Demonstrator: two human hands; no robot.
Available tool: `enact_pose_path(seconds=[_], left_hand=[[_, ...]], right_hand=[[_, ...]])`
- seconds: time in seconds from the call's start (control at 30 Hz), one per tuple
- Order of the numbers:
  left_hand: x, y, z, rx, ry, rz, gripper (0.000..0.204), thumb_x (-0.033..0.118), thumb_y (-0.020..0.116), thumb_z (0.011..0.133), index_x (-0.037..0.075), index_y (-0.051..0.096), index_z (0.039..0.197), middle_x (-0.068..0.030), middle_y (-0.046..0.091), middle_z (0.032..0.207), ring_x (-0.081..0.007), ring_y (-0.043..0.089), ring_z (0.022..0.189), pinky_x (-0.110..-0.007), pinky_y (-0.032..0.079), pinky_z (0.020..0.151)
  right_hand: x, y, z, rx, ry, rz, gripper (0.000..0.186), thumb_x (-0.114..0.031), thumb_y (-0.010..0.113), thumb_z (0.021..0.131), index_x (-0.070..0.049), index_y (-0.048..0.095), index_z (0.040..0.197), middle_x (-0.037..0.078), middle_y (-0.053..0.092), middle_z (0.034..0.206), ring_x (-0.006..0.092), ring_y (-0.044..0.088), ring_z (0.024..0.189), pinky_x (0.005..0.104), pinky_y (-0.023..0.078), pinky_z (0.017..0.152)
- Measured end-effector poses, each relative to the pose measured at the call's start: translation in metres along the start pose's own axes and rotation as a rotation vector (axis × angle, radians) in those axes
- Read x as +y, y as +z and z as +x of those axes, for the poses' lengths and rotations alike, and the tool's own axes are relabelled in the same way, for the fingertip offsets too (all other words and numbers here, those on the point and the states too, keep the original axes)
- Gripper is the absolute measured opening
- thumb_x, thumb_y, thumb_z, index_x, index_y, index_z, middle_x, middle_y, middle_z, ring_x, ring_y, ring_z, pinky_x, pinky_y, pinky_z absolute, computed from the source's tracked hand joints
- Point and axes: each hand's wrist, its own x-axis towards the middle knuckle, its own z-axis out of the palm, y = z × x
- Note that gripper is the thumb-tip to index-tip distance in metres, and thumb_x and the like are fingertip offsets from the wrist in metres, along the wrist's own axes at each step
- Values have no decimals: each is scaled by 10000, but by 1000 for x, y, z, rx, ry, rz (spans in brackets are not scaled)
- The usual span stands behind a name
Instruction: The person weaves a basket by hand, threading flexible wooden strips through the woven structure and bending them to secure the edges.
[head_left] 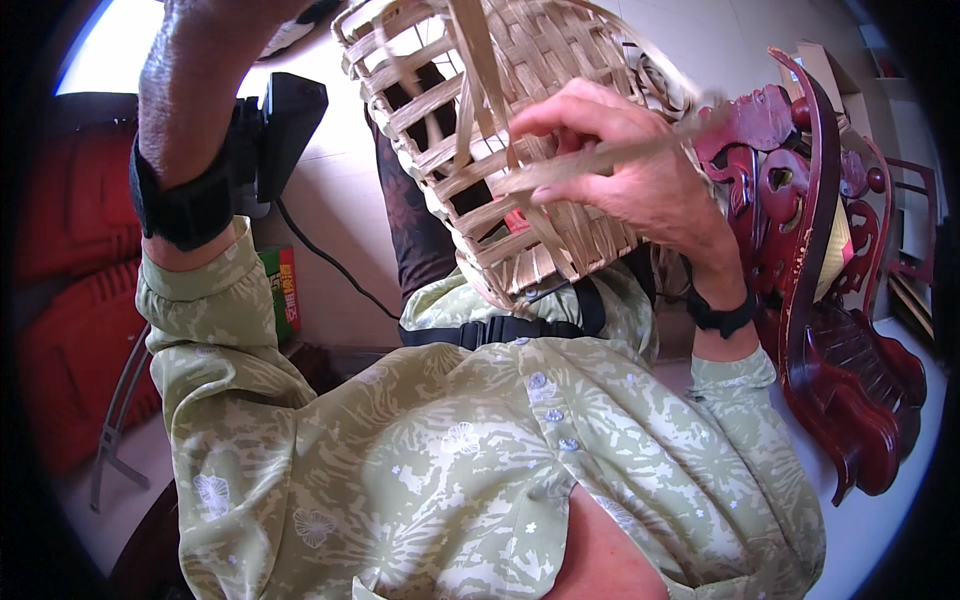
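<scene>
A partly woven basket point(560, 60) of pale tan flat strips lies over my lap, with open gaps in the weave on its left side. Over its near part, my right hand point(625, 165) is closed, thumb and fingers bent round a flat strip point(660, 148). That strip runs slantwise across the hand, and its right end is blurred. Another loose strip point(478, 60) stands up from the weave left of my fingers. My left forearm point(190, 90) rises at the far left with a black band round it; the left hand itself lies beyond the upper edge.
A dark red carved wooden chair point(820, 240) stands close on the right. To the left are red cushioned seating point(75, 300), a black device point(290, 120) by my forearm with a cable point(335, 255), and a green and red box point(283, 285). Loose strips point(660, 80) curl beyond the basket.
</scene>
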Motion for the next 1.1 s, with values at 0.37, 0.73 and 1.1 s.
enact_pose_path(seconds=[0.37,0.73,1.1], left_hand=[[-36,-2,-54,25,73,225,235,228,596,1034,-2,636,1060,-65,631,854,-125,571,711,-263,451,604],[55,28,-167,532,-575,-476,460,378,654,990,-22,622,1215,-113,695,1037,-162,642,834,-273,470,713],[79,69,-163,-3,-644,111,233,239,839,792,123,734,965,-13,595,803,-216,596,673,-345,474,598]], right_hand=[[-1,10,6,126,110,383,159,-145,739,923,-5,731,999,28,702,829,80,659,762,242,528,699],[-17,-29,32,168,269,841,133,-73,647,989,52,673,1026,108,726,858,142,707,700,242,588,645],[-3,-20,39,263,495,862,111,-110,667,979,-7,696,1010,72,728,845,113,674,632,217,537,574]])
